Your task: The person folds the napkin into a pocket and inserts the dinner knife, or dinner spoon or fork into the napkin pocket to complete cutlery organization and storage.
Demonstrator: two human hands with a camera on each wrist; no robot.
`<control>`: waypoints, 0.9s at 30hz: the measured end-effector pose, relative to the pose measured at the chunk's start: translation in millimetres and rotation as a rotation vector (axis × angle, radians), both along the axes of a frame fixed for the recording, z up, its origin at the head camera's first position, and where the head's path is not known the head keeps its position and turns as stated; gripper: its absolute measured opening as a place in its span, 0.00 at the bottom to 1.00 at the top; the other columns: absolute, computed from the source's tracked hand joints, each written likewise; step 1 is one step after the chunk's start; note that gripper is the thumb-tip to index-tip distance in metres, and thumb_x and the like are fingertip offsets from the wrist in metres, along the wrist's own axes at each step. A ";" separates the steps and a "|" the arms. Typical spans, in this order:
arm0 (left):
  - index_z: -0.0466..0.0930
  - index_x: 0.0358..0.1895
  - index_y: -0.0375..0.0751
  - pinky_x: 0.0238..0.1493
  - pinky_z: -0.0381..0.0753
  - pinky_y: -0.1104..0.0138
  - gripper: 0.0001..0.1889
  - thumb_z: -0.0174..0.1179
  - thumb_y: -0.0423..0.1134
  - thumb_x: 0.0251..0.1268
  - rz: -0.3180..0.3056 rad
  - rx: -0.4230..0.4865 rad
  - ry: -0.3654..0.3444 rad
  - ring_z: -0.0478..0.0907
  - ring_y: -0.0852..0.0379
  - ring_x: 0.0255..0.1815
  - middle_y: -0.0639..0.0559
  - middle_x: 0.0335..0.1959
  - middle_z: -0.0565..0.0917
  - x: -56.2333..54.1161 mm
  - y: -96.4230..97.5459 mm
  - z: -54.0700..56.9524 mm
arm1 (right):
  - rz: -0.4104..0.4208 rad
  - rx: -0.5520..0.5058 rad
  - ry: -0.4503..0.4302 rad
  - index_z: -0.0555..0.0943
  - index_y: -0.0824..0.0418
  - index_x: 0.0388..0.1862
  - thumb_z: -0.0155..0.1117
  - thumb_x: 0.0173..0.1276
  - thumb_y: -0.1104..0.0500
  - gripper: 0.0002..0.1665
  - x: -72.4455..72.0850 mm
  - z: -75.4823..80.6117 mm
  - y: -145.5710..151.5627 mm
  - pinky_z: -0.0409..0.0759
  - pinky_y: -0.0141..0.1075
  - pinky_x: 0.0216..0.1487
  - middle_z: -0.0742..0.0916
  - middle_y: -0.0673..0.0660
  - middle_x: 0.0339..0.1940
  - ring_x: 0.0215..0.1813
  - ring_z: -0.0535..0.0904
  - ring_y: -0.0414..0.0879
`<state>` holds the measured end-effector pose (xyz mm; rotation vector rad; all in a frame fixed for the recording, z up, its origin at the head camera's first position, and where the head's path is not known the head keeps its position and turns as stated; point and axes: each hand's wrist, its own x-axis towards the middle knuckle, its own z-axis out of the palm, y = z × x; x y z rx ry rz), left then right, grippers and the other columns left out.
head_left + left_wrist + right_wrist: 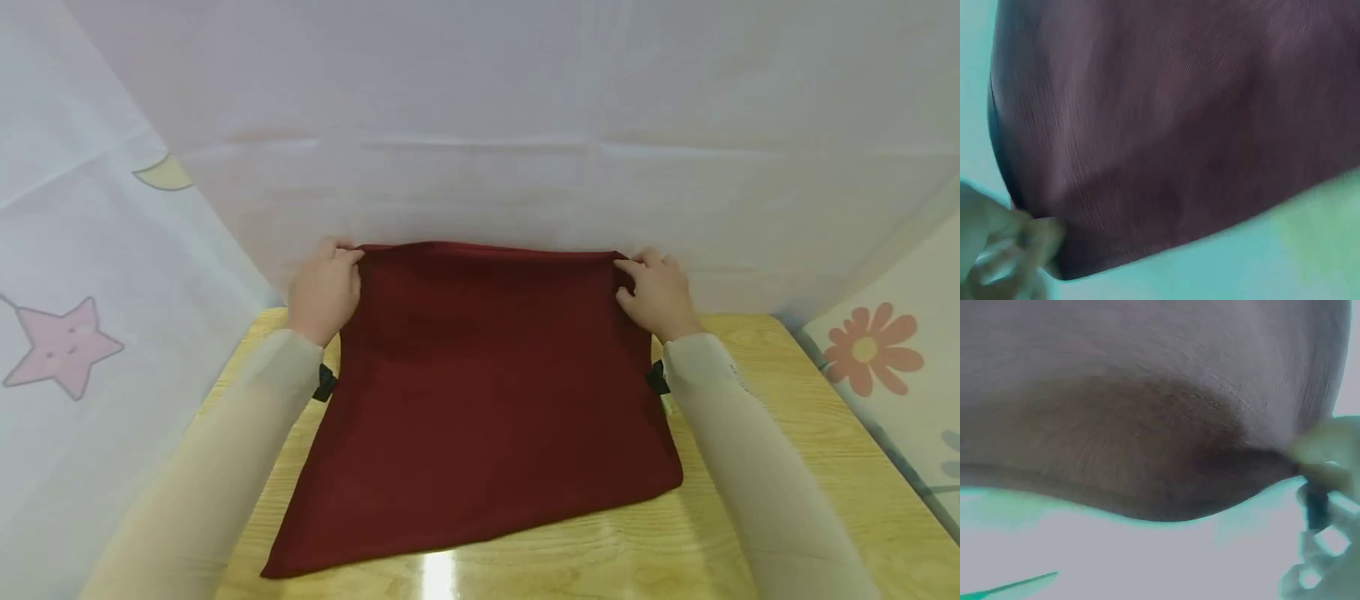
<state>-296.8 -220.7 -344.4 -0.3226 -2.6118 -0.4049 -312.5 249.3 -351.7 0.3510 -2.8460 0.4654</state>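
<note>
Pinching a dark red cloth at its far left corner with the left hand and at its far right corner with the right hand; holding the far edge up before a pale backdrop; hiding much of a wooden table behind the rest, slanting nearest at the left; to the left, a pink star and yellow moon; to the right, a red flower
</note>
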 end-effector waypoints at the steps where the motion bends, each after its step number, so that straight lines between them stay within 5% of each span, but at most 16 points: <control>1: 0.73 0.68 0.29 0.34 0.81 0.47 0.22 0.50 0.31 0.74 -0.011 -0.013 -0.082 0.80 0.36 0.33 0.32 0.71 0.67 -2.3 3.1 -3.9 | 0.007 0.018 -0.069 0.67 0.68 0.75 0.58 0.73 0.61 0.34 -2.8 -4.6 -0.6 0.64 0.65 0.63 0.65 0.70 0.74 0.64 0.63 0.73; 3: 0.55 0.78 0.29 0.50 0.79 0.43 0.33 0.53 0.35 0.75 -0.043 -0.012 -0.318 0.78 0.28 0.49 0.28 0.79 0.47 -3.1 7.3 -13.9 | 0.034 -0.001 -0.220 0.55 0.67 0.81 0.58 0.73 0.60 0.42 -5.2 -15.7 -0.8 0.62 0.69 0.66 0.50 0.68 0.82 0.72 0.55 0.78; 5: 0.42 0.81 0.32 0.65 0.66 0.37 0.41 0.55 0.40 0.76 -0.070 -0.026 -0.566 0.62 0.19 0.67 0.26 0.79 0.31 -1.0 5.6 -27.4 | 0.081 -0.064 -0.336 0.48 0.66 0.83 0.59 0.73 0.61 0.47 -3.9 -27.1 1.8 0.58 0.71 0.69 0.37 0.66 0.83 0.76 0.45 0.79; 8: 0.39 0.82 0.34 0.71 0.47 0.30 0.43 0.55 0.44 0.77 -0.087 -0.068 -0.797 0.35 0.14 0.74 0.24 0.78 0.27 6.2 -3.3 -46.0 | 0.167 -0.133 -0.406 0.47 0.67 0.83 0.59 0.73 0.64 0.47 4.3 -39.0 10.5 0.57 0.70 0.70 0.33 0.66 0.82 0.78 0.40 0.77; 14: 0.50 0.79 0.29 0.71 0.52 0.32 0.36 0.52 0.44 0.80 -0.185 -0.133 -0.851 0.42 0.19 0.76 0.20 0.77 0.47 16.6 -31.0 -71.7 | 0.292 -0.079 -0.440 0.60 0.76 0.76 0.55 0.76 0.66 0.34 25.4 -43.2 31.0 0.59 0.68 0.69 0.48 0.75 0.81 0.79 0.44 0.74; 17: 0.52 0.79 0.29 0.71 0.54 0.33 0.36 0.51 0.48 0.80 -0.169 -0.180 -0.876 0.43 0.22 0.77 0.21 0.77 0.49 20.8 -36.0 -77.3 | 0.363 -0.019 -0.483 0.69 0.76 0.71 0.55 0.76 0.64 0.28 35.0 -45.7 28.2 0.61 0.67 0.69 0.58 0.78 0.77 0.76 0.53 0.76; 22: 0.55 0.77 0.26 0.70 0.61 0.36 0.38 0.53 0.51 0.79 -0.058 -0.326 -0.945 0.52 0.25 0.76 0.22 0.75 0.56 34.6 -23.2 -62.8 | 0.427 0.031 -0.617 0.69 0.72 0.73 0.58 0.77 0.60 0.30 45.1 -56.6 4.0 0.60 0.63 0.73 0.65 0.76 0.75 0.76 0.57 0.72; 27: 0.75 0.63 0.24 0.60 0.75 0.42 0.28 0.55 0.49 0.75 0.012 -0.439 -1.038 0.74 0.32 0.63 0.27 0.62 0.76 45.3 -7.7 -39.3 | 0.452 0.048 -0.650 0.73 0.70 0.71 0.60 0.76 0.59 0.28 44.6 -58.4 -13.6 0.68 0.58 0.69 0.74 0.70 0.70 0.73 0.66 0.67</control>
